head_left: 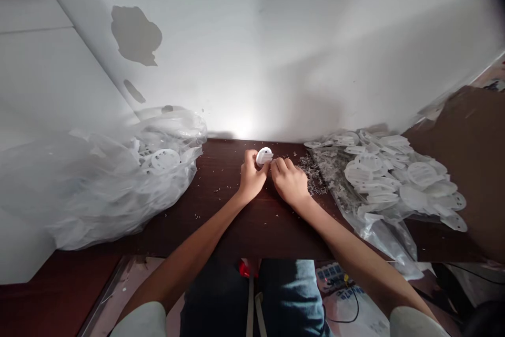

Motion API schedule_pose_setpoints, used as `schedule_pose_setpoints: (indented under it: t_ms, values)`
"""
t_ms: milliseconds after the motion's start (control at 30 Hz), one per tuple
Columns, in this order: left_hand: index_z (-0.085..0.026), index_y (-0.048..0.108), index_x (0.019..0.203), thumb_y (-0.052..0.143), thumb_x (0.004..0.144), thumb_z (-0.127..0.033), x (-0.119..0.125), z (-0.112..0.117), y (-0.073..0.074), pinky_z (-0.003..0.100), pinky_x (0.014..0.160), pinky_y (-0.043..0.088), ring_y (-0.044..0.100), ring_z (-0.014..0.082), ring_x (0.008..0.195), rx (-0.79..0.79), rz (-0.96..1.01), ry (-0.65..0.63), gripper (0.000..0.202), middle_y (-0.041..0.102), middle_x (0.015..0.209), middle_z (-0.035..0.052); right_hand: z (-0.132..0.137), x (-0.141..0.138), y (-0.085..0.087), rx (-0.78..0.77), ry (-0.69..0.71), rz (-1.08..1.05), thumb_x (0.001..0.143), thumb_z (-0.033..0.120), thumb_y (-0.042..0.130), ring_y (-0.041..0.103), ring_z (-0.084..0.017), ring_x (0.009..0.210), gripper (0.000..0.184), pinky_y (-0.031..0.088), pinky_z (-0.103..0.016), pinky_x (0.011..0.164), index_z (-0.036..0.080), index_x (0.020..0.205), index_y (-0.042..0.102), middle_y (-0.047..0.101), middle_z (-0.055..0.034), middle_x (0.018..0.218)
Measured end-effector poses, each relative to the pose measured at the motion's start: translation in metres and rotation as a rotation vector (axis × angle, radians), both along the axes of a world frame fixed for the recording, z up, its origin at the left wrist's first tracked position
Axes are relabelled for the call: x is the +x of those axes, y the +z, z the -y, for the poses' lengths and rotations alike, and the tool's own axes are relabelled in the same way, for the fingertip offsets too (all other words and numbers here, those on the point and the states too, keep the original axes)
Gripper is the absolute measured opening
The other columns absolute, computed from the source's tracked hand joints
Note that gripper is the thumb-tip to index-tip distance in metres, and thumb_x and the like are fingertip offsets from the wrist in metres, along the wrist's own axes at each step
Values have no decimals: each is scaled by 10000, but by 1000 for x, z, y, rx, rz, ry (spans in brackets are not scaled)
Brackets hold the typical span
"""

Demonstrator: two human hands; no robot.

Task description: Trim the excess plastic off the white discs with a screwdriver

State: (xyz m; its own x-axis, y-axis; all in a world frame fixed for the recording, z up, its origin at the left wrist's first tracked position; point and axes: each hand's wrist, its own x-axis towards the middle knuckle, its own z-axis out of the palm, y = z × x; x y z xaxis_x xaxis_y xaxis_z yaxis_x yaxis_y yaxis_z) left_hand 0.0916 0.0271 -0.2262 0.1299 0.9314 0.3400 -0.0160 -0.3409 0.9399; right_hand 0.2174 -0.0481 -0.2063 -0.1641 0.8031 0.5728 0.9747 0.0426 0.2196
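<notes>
My left hand (251, 178) grips a small round white plastic part (264, 155) between thumb and fingers, just above the dark tabletop. The part is tilted up, with dark slots and a raised bar across its face. My right hand (290, 180) is close against its right edge, fingers curled together in a pinch. Whatever those fingers hold, if anything, is hidden. A heap of tiny metal-looking pieces (313, 174) lies just right of my right hand.
At the left slumps a big clear plastic bag (158, 195) with white round parts (165, 159) inside. Many similar white parts (422, 174) are piled on plastic at the right, near a brown cardboard panel (461, 132). A white wall (236, 63) stands behind the dark table (244, 226).
</notes>
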Motion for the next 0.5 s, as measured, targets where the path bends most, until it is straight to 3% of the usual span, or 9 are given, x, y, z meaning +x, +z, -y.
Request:
schedule_pose_setpoints:
  t_ms: [133, 200, 333, 500]
  values:
    - [-220, 503, 1048, 832, 758, -228, 7, -12, 3, 318, 833, 558, 707, 161, 831, -405, 429, -183, 439, 713, 934, 6, -2, 6, 3, 5, -38, -145, 1099, 222, 437, 577, -231, 903, 263, 303, -343, 617, 167, 1054, 691, 691, -126, 1014]
    - [-204, 516, 1051, 833, 758, -221, 8, -16, 5, 341, 880, 573, 728, 165, 849, -532, 567, -292, 433, 730, 975, 33, -2, 9, 6, 4, -55, -280, 1110, 314, 438, 605, -231, 907, 297, 300, -334, 607, 171, 1078, 696, 697, -123, 1037]
    - [-173, 589, 1097, 864, 741, -198, 3, -20, 8, 330, 932, 569, 750, 160, 865, -626, 584, -390, 450, 751, 1022, 52, -5, 20, 10, -49, -74, -609, 1079, 376, 484, 629, -206, 803, 290, 350, -312, 629, 190, 1085, 706, 710, -103, 1067]
    - [-189, 573, 1094, 899, 708, -194, 2, -21, 6, 351, 989, 569, 767, 165, 897, -600, 525, -362, 504, 760, 1045, 42, -15, 35, 8, -39, 35, -970, 1028, 445, 547, 638, -225, 876, 300, 437, -328, 768, 200, 925, 686, 715, -94, 995]
